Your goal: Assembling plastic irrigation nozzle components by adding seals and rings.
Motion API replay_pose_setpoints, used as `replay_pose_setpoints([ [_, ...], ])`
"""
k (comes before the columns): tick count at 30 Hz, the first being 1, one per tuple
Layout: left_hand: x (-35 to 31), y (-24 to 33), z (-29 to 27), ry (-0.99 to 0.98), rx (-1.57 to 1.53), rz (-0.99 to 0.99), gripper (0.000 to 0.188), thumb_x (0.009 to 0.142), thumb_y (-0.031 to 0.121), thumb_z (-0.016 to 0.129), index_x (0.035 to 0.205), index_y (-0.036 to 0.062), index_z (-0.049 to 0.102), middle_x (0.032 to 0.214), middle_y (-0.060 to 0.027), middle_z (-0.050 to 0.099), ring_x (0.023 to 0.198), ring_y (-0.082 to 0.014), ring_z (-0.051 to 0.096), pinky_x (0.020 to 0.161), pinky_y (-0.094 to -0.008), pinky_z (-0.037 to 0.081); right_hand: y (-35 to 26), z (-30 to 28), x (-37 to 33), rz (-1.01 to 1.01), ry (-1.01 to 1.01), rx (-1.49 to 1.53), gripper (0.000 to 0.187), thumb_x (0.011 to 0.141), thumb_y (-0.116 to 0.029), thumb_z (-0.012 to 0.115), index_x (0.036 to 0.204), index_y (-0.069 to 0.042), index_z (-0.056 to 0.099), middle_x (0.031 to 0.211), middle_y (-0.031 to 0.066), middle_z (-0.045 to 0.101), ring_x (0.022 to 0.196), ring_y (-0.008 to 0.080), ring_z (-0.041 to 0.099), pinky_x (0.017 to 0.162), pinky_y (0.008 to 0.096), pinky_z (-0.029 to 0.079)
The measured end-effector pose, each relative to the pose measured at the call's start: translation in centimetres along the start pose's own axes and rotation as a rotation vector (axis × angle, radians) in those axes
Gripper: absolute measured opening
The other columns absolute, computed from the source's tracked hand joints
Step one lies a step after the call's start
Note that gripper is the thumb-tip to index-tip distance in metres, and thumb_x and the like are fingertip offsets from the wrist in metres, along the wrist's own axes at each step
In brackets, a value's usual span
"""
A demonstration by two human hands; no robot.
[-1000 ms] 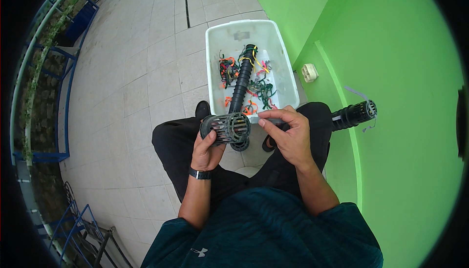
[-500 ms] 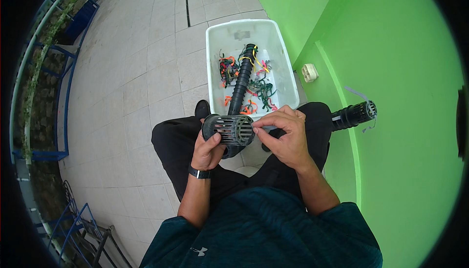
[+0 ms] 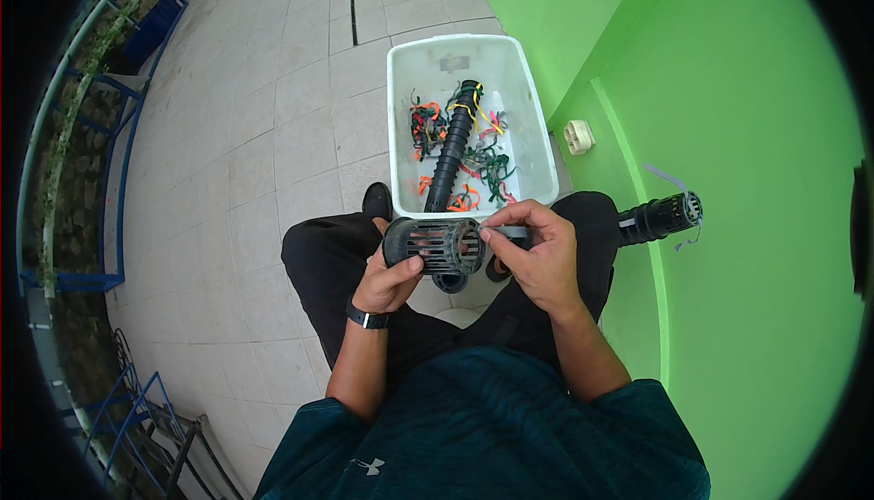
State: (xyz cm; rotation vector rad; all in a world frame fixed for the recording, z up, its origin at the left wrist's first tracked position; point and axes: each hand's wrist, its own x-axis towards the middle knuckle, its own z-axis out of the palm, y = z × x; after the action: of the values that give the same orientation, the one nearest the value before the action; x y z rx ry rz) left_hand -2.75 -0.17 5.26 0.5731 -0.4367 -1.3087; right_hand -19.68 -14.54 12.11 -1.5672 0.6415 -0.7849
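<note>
Above my lap, a black slotted plastic strainer (image 3: 437,247) lies sideways, its barred round end turned to the right. My left hand (image 3: 387,283) wraps its closed end, thumb along the slots. At the rim of the barred end, my right hand (image 3: 543,254) is closed in a pinch; what sits between thumb and forefinger is too small to make out. A round black pipe end (image 3: 450,282) shows just below the strainer. Beyond my hands, a white plastic tub (image 3: 395,127) contains a ribbed black hose (image 3: 451,154) and scattered coloured strips (image 3: 492,168).
Right of my knee, another black ribbed tube (image 3: 648,220) with a slotted end carries a pale purple strip (image 3: 665,175). Along the right runs a green wall (image 3: 728,318) with a cream socket block (image 3: 578,137) beside it. Blue metal railings (image 3: 116,199) stand at the left.
The strainer has turned slightly and shifted right, showing more of its slotted side. My left hand has moved with it. The pinching right hand remains at the barred end.
</note>
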Motion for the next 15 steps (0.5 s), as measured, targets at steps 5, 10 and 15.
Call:
replay_pose_setpoints([
  [5, 0.3, -0.1, 0.2, -0.008, 0.016, -0.009, 0.052, 0.088, 0.008, 0.069, 0.134, -0.0019, 0.046, 0.129, -0.0148, 0.058, 0.122, -0.0254, 0.054, 0.107, -0.0413, 0.038, 0.1, 0.0, -0.7, 0.043, 0.054, 0.000, 0.014, 0.081, 0.006, 0.072, 0.093, 0.001, 0.068, 0.084, 0.0054, 0.069, 0.069, 0.0065, 0.062, 0.054, 0.0208, 0.049],
  [10, -0.1, -0.6, -0.3, 0.073, 0.189, 0.018, 0.055, 0.088, 0.016, 0.069, 0.134, 0.0020, 0.044, 0.131, -0.0218, 0.057, 0.120, -0.0354, 0.058, 0.104, -0.0498, 0.042, -2.0, -0.4, 0.0, -0.307, -0.043, -0.482, 0.015, 0.081, 0.006, 0.072, 0.096, 0.002, 0.071, 0.083, 0.0065, 0.071, 0.077, 0.0095, 0.067, 0.066, 0.0247, 0.054],
  [15, 0.3, -0.6, 0.1, -0.006, 0.031, -0.026, 0.056, 0.088, 0.016, 0.069, 0.136, 0.0041, 0.043, 0.134, -0.0190, 0.055, 0.125, -0.0340, 0.054, 0.103, -0.0500, 0.043, -1.4, 0.2, 0.2, -0.287, 0.010, -0.351, 0.019, 0.082, 0.007, 0.071, 0.100, 0.002, 0.069, 0.086, 0.0076, 0.072, 0.079, 0.0102, 0.067, 0.070, 0.0255, 0.055],
])
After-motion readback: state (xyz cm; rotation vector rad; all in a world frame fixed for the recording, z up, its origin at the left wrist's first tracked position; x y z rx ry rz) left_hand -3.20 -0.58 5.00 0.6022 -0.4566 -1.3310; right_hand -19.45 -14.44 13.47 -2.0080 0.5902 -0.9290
